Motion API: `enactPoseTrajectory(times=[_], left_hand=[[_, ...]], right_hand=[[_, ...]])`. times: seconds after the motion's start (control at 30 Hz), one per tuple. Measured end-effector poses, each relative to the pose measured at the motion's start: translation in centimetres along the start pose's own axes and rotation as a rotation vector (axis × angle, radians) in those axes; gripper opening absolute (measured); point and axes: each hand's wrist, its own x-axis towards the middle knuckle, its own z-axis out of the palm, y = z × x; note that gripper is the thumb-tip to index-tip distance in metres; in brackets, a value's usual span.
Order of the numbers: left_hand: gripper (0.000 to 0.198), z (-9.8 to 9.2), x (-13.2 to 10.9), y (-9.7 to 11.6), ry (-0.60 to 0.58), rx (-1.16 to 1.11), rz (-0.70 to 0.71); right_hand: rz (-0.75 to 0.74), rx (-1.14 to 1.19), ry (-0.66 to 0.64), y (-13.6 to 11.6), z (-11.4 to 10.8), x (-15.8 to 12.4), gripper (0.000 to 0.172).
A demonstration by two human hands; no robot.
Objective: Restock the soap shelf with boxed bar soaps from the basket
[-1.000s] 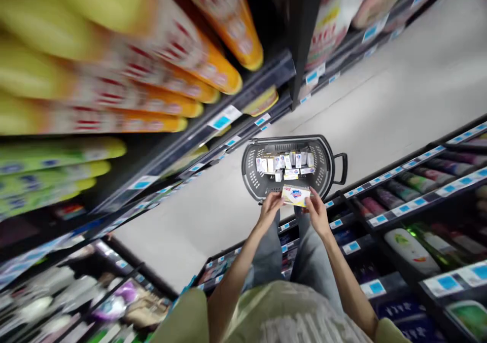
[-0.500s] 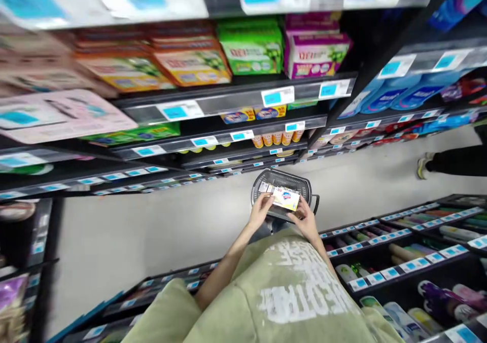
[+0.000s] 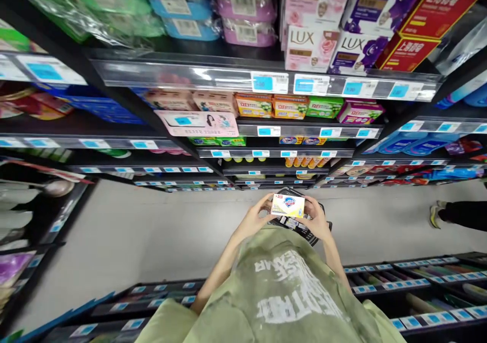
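Observation:
Between my two hands is a small white and yellow soap box with a blue and red emblem facing up. My left hand grips its left end. Around the right end are the fingers of my right hand. Below the box and partly hidden by it, a black shopping basket holds some white packages that I cannot make out.
Ahead, shelves carry LUX boxes, red boxes, purple soap packs and orange boxes. A pink sign juts from one shelf. Another person's leg is at right on the grey floor. More shelves stand behind me.
The soap box has come up, nearer to me and level, still in both hands. The basket has turned and is more covered by the box and my shirt. My view has tilted up, showing higher shelves.

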Motion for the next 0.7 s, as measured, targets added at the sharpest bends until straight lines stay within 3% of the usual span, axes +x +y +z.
enactPoseTrajectory(times=[0.23, 0.5, 0.7], left_hand=[[0.068, -2.8, -0.9, -0.1, 0.04, -0.043, 0.025], [0.067, -3.2, -1.0, -0.3, 0.044, -0.087, 0.014], [0.07, -3.0, -0.7, -0.8, -0.017, -0.087, 0.035]], right_hand=[[-0.025, -0.012, -0.014, -1.1, 3.2, 0.8, 0.073], [-0.037, -0.018, -0.008, -1.1, 3.5, 0.7, 0.077], [-0.05, -0.029, 0.019, -1.3, 3.4, 0.0, 0.076]])
